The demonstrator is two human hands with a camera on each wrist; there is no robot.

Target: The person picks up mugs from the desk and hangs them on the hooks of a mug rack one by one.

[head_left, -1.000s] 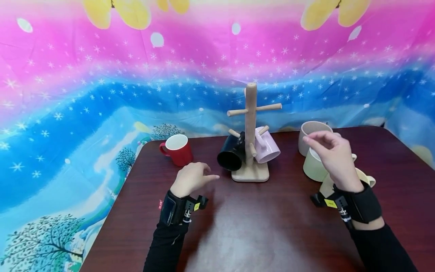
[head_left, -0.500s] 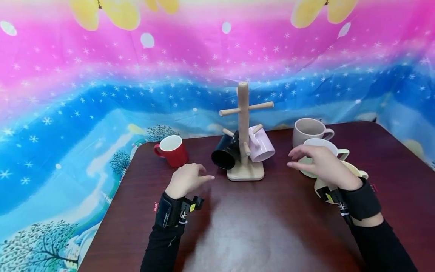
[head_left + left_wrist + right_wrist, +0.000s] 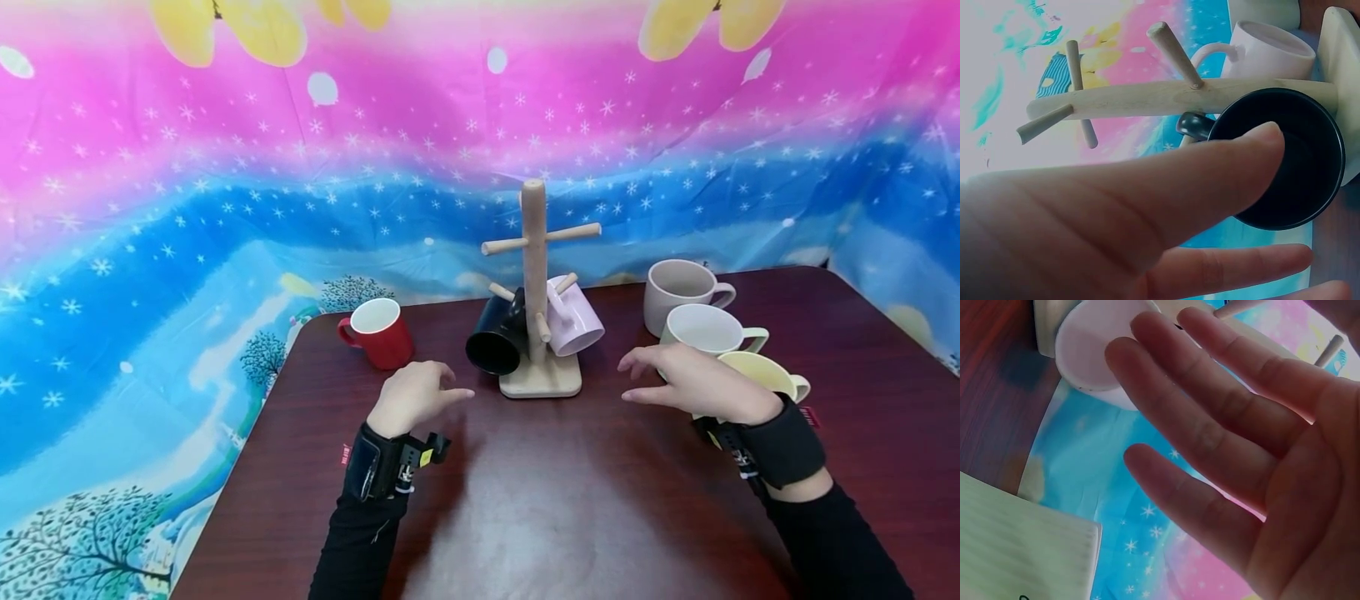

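Observation:
A wooden mug tree (image 3: pixel 535 258) stands near the table's far edge. On its lower pegs hang a black mug (image 3: pixel 495 340) at the left and a pale pink mug (image 3: pixel 576 321) at the right, both tilted mouth-down. My left hand (image 3: pixel 414 398) hovers in front of a red mug (image 3: pixel 386 337), holding nothing, its thumb extended. My right hand (image 3: pixel 697 382), also holding nothing, is held with loosely extended fingers in front of a pale green mug (image 3: pixel 705 325) and a yellow mug (image 3: pixel 761 367), partly covering both. In the right wrist view its fingers (image 3: pixel 1210 434) are spread.
A grey mug (image 3: pixel 678 292) stands behind the pale green one at the right. The dark wood table (image 3: pixel 555 500) meets a patterned cloth backdrop (image 3: pixel 420 167) at its far edge. The mug tree's upper pegs (image 3: pixel 573 232) jut out sideways with nothing on them.
My right hand has come down and left from above the mugs at the right, and its fingers have loosened and straightened. My left hand has barely moved. The head view has shifted slightly.

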